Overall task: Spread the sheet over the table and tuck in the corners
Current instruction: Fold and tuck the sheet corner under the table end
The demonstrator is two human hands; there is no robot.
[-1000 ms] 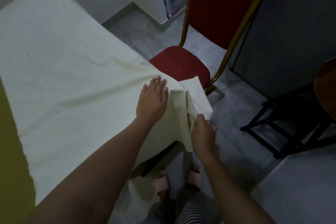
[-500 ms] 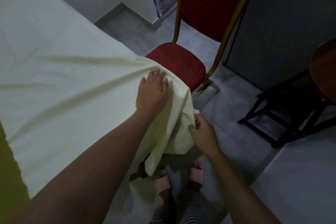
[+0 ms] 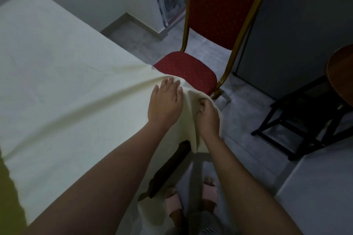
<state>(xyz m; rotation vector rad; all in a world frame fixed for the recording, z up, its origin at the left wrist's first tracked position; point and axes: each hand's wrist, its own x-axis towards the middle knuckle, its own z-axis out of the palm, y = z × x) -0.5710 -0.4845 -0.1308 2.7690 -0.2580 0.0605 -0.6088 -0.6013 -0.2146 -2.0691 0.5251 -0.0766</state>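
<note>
Pale sheet (image 3: 63, 74) already spread over most of the tabletop, long creases running toward the near corner; tucking at that corner under way, other corners out of view. Left hand (image 3: 165, 104) flat, fingers spread, pressing cloth at the corner. Right hand (image 3: 209, 115) pinching the hanging fold (beside a red chair (image 3: 188, 70)).
</note>
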